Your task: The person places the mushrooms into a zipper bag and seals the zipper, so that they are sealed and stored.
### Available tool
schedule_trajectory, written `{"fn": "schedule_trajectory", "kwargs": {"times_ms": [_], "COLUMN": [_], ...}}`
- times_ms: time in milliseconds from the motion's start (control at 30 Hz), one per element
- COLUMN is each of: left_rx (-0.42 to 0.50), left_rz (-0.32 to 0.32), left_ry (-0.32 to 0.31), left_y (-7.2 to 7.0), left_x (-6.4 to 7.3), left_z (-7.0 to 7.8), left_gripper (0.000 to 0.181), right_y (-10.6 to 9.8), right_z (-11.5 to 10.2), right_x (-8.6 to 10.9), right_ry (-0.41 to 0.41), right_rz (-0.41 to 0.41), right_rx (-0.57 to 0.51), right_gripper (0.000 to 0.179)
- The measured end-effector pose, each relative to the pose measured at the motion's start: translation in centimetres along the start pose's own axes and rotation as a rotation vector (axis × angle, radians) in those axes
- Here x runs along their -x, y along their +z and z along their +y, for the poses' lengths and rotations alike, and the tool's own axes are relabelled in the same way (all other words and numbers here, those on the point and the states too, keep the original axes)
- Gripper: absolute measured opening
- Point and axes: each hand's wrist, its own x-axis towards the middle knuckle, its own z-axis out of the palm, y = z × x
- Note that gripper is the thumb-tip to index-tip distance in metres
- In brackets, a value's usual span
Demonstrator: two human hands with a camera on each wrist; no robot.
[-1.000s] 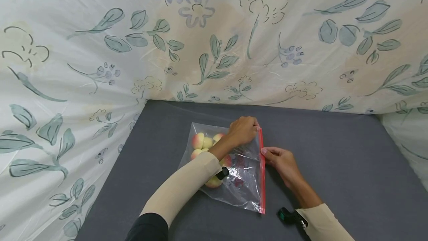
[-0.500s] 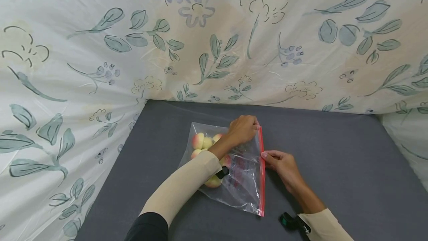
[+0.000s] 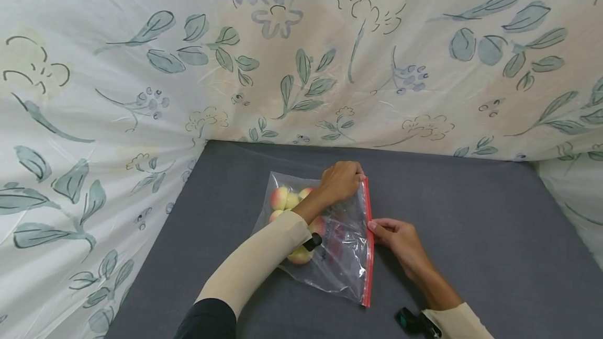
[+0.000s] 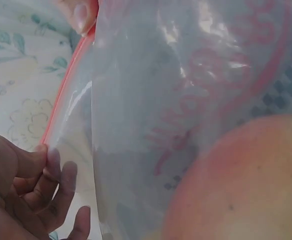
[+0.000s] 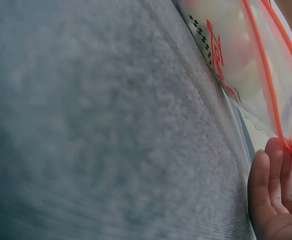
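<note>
A clear zip-top bag (image 3: 344, 279) with a red zip edge (image 3: 369, 271) lies on the table, with several red-and-yellow apples (image 3: 300, 256) inside. At the far end of that edge my left hand (image 3: 340, 181) pinches the strip; its forearm crosses over the bag and hides some apples. My right hand (image 3: 400, 240) pinches the strip further down, thumb on top. In the right wrist view two orange-red strips (image 5: 266, 65) stand apart and meet at the fingers of my right hand (image 5: 278, 195). The left wrist view shows an apple (image 4: 241, 185) close up through the plastic.
Dark grey cloth covers the table (image 3: 480, 234). A flower-patterned curtain (image 3: 301, 56) hangs along the back and left side. Each wrist wears a small black camera, the right one (image 3: 412, 322) close above the cloth.
My right hand has slid along the zip edge toward me, away from the left hand. The near end of the edge has shifted slightly toward me. My left hand has barely moved.
</note>
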Motion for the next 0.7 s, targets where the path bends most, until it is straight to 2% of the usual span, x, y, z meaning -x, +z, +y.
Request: {"fn": "schedule_trajectory", "kwargs": {"times_ms": [700], "left_rx": [-0.017], "left_rz": [0.018], "left_ry": [-0.002], "left_y": [-0.5], "left_x": [0.0], "left_z": [-0.2], "left_gripper": [0.021], "right_y": [0.4], "right_z": [0.3], "right_x": [1.8], "right_ry": [0.021], "right_rz": [-0.014], "right_rx": [0.030], "right_gripper": [0.035]}}
